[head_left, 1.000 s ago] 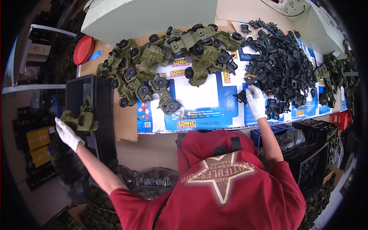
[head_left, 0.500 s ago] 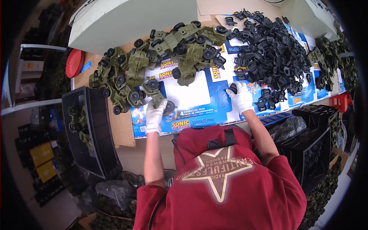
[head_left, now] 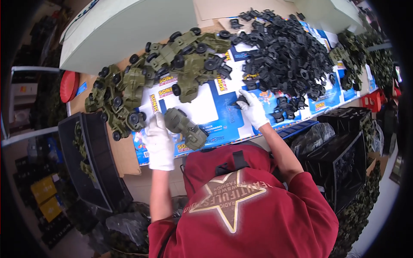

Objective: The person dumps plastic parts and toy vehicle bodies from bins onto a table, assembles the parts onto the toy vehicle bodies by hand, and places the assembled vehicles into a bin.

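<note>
Over lettered cardboard (head_left: 226,114), the right hand (head_left: 255,111) holds a black part (head_left: 241,100).

Blk pc (head_left: 241,100) partly hidden by R hand (head_left: 255,111), L hand's (head_left: 159,142) grip on grn truck (head_left: 186,128) unclear

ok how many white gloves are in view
2: one on the left hand, beside a green toy vehicle; one on the right hand, holding a small black part.
</note>
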Demonstrator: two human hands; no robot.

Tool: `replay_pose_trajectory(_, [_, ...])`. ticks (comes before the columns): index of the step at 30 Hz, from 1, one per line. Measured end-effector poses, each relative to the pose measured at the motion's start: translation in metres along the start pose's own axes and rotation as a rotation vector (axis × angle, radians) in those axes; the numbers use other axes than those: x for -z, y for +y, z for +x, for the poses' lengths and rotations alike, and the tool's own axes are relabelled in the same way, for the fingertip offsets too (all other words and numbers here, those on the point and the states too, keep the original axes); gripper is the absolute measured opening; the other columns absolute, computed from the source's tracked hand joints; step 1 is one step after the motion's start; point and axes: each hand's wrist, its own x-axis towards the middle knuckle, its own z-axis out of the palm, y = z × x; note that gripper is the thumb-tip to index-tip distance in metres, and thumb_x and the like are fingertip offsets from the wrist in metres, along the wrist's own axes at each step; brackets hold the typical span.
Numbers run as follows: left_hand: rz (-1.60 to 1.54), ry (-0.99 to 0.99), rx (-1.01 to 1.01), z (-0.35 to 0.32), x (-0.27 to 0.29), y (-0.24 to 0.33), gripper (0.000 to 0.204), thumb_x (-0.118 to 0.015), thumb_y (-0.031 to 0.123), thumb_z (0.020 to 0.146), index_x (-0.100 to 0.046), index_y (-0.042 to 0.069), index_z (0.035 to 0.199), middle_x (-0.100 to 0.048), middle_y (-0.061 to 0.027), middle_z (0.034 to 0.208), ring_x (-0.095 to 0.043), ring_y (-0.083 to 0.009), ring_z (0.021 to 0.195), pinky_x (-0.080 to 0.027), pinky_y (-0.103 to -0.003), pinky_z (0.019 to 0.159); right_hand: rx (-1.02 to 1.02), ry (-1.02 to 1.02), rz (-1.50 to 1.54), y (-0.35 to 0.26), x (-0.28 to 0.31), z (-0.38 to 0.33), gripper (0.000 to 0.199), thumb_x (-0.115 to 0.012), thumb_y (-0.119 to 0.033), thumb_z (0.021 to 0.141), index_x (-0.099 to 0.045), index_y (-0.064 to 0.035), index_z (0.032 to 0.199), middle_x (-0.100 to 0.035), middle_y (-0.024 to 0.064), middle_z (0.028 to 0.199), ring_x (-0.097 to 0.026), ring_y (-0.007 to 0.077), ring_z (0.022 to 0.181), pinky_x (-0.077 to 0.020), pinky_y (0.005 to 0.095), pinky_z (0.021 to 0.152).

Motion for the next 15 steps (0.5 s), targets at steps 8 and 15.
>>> replay_pose_trajectory(8, [0.285,-0.118,-1.108,0.034,-0.029,0.01,0.067,-0.062,0.018,0.077,-0.045,0.016,0.142,-0.055,-0.0086,0.131,-0.043,-0.0306,0.131,-0.025,-0.053,0.114,-0.068,-0.153,0.02,-0.021,0.006,0.007,0.039,-0.069,-0.01,0.087,-0.061,-0.0065,0.125,-0.063,0.012,0.098,-0.063,0.0258,0.091,-0.0509,0.0325,0.083])
replay_pose_trajectory(15, [0.107,-0.418,-0.395,0.026,-0.034,0.018,0.111,-0.089,0.046,0.056,-0.038,0.002,0.144,-0.062,-0.0191,0.114,-0.063,-0.034,0.103,-0.051,-0.042,0.089,-0.032,0.016,-0.049,-0.01,0.006,0.001,0.03,-0.063,0.001,0.08,-0.064,-0.0072,0.109,-0.064,0.0126,0.102,-0.065,0.0291,0.086,-0.0522,0.0351,0.081])
